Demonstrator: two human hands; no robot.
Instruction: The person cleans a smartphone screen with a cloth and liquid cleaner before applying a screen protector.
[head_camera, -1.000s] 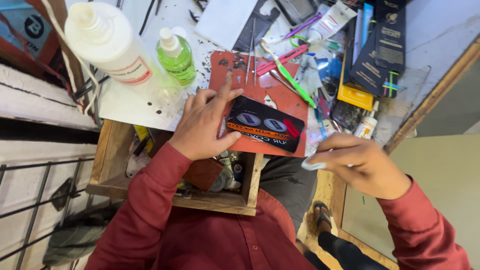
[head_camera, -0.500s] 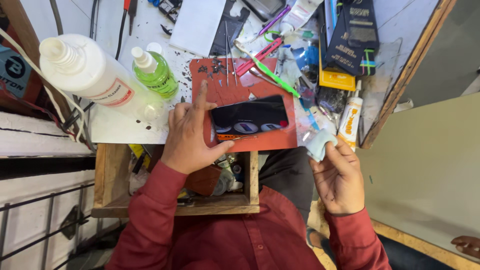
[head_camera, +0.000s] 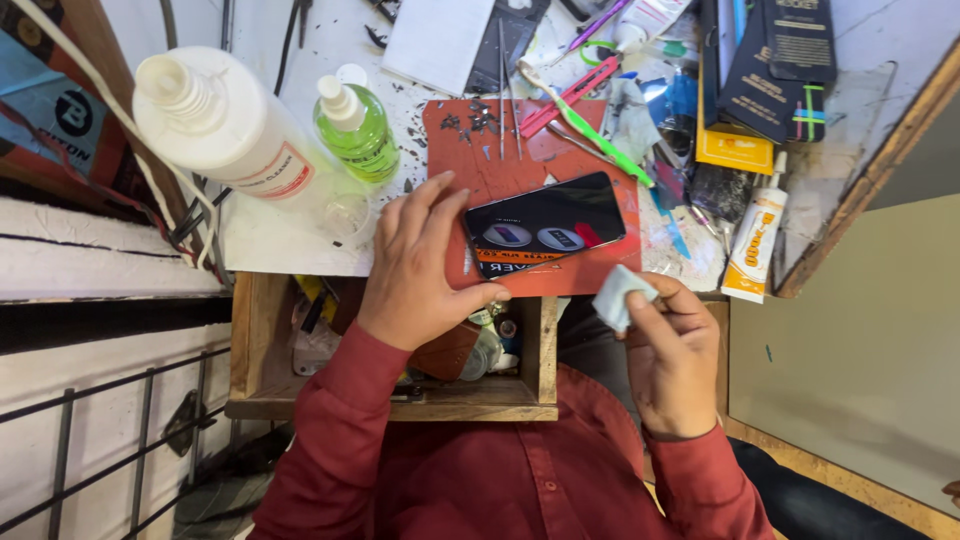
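Where the hands meet the work: both sit at the near edge of the bench, above an open wooden drawer (head_camera: 545, 350).
Right hand (head_camera: 672, 365): fingers pressed together, pinching a small pale wipe (head_camera: 620, 296), soft and folded.
Left hand (head_camera: 415, 265): fingers spread, tips resting at the phone's left end, thumb under its near edge.
Phone (head_camera: 545, 222): flat, glossy black slab on the red mat (head_camera: 480, 150); long axis runs left to right, slightly tilted.
Key relation: phone lies up and left of the wipe, just beyond it; left hand is nearer.
Farther: green bottle (head_camera: 357, 130), large white bottle (head_camera: 225, 130), tweezers (head_camera: 501, 90), glue tube (head_camera: 755, 245).
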